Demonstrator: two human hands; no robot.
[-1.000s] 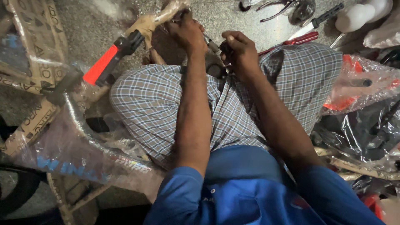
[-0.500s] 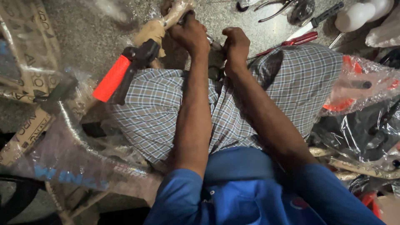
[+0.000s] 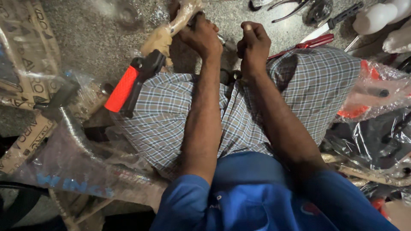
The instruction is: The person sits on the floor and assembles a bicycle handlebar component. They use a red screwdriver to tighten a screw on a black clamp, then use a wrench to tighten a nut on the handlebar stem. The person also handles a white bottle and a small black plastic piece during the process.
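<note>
Red grip (image 3: 122,88) dropped lower; hands (image 3: 201,36) clutch wrapped handlebar (image 3: 173,28).

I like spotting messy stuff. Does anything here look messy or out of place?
Yes. Tools lie scattered on the floor: a red-handled tool and pliers. Crumpled plastic wrap is piled at the right. Both hands, left hand and right hand, work on a paper-wrapped bar.

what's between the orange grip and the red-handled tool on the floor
In the head view, both hands: the left hand on the paper-wrapped bar and the right hand, fisted, above the checked cloth.
</note>
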